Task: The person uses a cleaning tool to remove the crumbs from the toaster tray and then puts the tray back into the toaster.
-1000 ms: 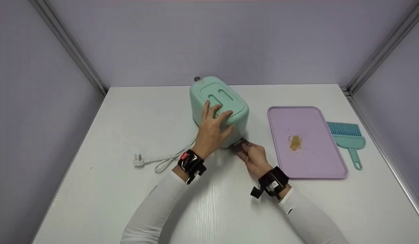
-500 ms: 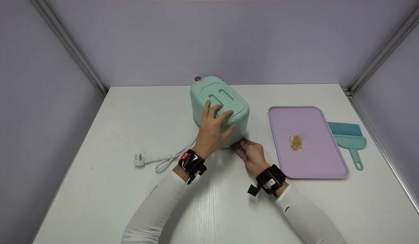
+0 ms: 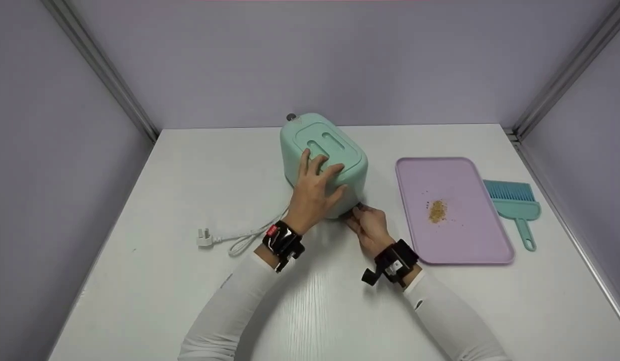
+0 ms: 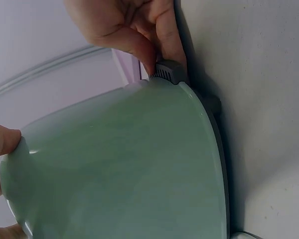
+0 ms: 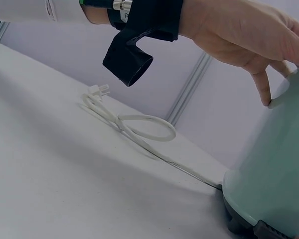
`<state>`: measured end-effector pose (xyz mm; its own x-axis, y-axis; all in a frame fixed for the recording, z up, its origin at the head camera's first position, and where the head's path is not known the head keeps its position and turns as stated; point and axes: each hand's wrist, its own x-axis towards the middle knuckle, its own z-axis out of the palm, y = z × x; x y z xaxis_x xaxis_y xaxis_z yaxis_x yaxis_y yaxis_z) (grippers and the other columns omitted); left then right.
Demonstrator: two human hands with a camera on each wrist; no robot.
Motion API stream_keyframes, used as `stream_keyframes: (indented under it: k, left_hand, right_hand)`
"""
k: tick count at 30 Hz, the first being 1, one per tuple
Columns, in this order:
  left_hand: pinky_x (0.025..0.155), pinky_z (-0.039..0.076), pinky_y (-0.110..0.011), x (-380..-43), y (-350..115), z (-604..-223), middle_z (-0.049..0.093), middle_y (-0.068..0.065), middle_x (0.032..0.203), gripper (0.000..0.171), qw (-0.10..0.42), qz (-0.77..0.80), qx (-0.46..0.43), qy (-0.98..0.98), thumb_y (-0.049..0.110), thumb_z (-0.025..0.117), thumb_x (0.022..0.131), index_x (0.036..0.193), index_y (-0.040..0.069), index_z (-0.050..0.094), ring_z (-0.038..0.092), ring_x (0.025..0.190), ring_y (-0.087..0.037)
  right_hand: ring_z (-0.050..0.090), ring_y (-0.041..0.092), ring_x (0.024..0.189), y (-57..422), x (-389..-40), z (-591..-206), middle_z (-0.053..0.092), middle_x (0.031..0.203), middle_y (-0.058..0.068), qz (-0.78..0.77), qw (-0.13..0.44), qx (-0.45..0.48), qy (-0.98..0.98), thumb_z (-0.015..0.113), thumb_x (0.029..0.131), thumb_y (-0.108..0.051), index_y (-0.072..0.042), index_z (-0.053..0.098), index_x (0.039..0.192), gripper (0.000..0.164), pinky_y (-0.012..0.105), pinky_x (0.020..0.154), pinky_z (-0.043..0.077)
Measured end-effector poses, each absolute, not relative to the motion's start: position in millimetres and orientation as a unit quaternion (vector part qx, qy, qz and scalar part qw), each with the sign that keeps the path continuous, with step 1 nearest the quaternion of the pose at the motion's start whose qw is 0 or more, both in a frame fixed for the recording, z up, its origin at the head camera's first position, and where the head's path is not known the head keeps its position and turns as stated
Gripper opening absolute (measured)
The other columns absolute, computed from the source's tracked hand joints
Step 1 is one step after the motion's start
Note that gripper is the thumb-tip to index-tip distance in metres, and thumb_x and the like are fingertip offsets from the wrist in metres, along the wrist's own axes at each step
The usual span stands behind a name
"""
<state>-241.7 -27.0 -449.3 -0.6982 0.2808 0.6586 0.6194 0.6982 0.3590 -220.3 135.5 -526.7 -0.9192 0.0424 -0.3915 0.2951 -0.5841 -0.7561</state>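
A mint-green toaster [image 3: 294, 153] with two oblong recesses on top stands at the middle back of the white table. My left hand [image 3: 310, 195] rests on its top with the fingers spread across the near edge. Low at the toaster's near right corner, my right hand [image 3: 372, 225] pinches the ridged dark end of a crumb tray [image 4: 170, 71] between thumb and fingers. In the left wrist view that end sits right against the toaster's base; the rest of the tray is hidden underneath. The right wrist view shows the left hand [image 5: 249, 37] reaching over the toaster.
A lilac tray [image 3: 467, 245] with a small heap of yellowish crumbs [image 3: 437, 211] lies to the right. Beside it is a teal brush [image 3: 515, 208]. Left of the toaster lies its white cord with a plug [image 3: 205, 238]. Panels enclose the table's back and sides.
My right hand has moved slightly left and towards the toaster, pushing the crumb tray in, so less of its dark end shows. My left hand and the toaster have stayed in place.
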Motion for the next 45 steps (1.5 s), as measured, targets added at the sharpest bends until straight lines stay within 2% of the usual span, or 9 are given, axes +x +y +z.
stream_keyframes:
  k: [7,13,19,26,32,37,45]
  left_hand:
    - [0.107,0.038,-0.052,-241.8,-27.0,-449.4,0.053,-0.015,0.125,0.038,0.295,-0.286,-0.258,-0.874,0.035,0.074,0.086,0.12,0.019,0.066,0.028,0.134,-0.051]
    - [0.109,0.034,-0.053,-241.4,-27.6,-448.3,0.052,-0.014,0.126,0.039,0.286,-0.286,-0.259,-0.877,0.034,0.073,0.086,0.121,0.02,0.065,0.028,0.135,-0.05]
    - [0.111,0.032,-0.053,-240.9,-27.9,-447.8,0.052,-0.015,0.127,0.04,0.282,-0.29,-0.256,-0.878,0.033,0.075,0.085,0.121,0.019,0.065,0.027,0.135,-0.05]
    - [0.112,0.03,-0.052,-242.2,-26.4,-448.4,0.052,-0.015,0.126,0.039,0.284,-0.284,-0.26,-0.878,0.034,0.074,0.086,0.121,0.018,0.065,0.027,0.135,-0.051]
    - [0.11,0.033,-0.053,-241.7,-26.8,-449.2,0.051,-0.015,0.126,0.039,0.286,-0.295,-0.265,-0.872,0.033,0.074,0.086,0.121,0.018,0.065,0.026,0.135,-0.051]
    - [0.109,0.035,-0.052,-241.4,-26.6,-449.4,0.051,-0.013,0.126,0.04,0.285,-0.293,-0.262,-0.874,0.034,0.074,0.086,0.122,0.02,0.065,0.026,0.136,-0.05]
    - [0.11,0.032,-0.053,-240.8,-27.2,-447.8,0.051,-0.014,0.127,0.04,0.28,-0.293,-0.262,-0.876,0.034,0.073,0.086,0.122,0.019,0.064,0.026,0.135,-0.051]
  right_hand:
    - [0.045,0.032,0.126,134.4,-221.5,-524.8,0.04,0.138,0.028,-0.866,0.076,0.198,0.453,0.043,0.1,0.004,0.017,0.028,0.141,0.046,0.039,0.102,0.045]
    - [0.041,0.033,0.13,132.2,-224.0,-524.9,0.034,0.143,0.029,-0.871,0.07,0.204,0.441,0.042,0.099,0.004,0.017,0.025,0.143,0.048,0.04,0.104,0.043]
    - [0.037,0.035,0.133,134.8,-222.1,-524.9,0.028,0.148,0.03,-0.877,0.08,0.185,0.437,0.043,0.099,0.006,0.016,0.019,0.145,0.052,0.038,0.102,0.045]
    - [0.047,0.032,0.125,140.7,-214.3,-525.6,0.04,0.138,0.03,-0.866,0.093,0.191,0.453,0.044,0.099,0.004,0.015,0.029,0.142,0.047,0.036,0.099,0.048]
    - [0.047,0.033,0.127,141.5,-209.4,-524.5,0.04,0.141,0.029,-0.856,0.095,0.199,0.467,0.045,0.097,0.009,0.016,0.03,0.141,0.047,0.034,0.099,0.048]
    - [0.053,0.029,0.121,140.5,-208.9,-523.7,0.045,0.139,0.026,-0.838,0.078,0.219,0.494,0.051,0.095,0.009,0.015,0.038,0.138,0.045,0.031,0.095,0.051]
    - [0.052,0.032,0.121,135.4,-210.2,-521.7,0.046,0.137,0.027,-0.843,0.063,0.233,0.481,0.052,0.093,0.011,0.016,0.042,0.135,0.044,0.034,0.095,0.051]
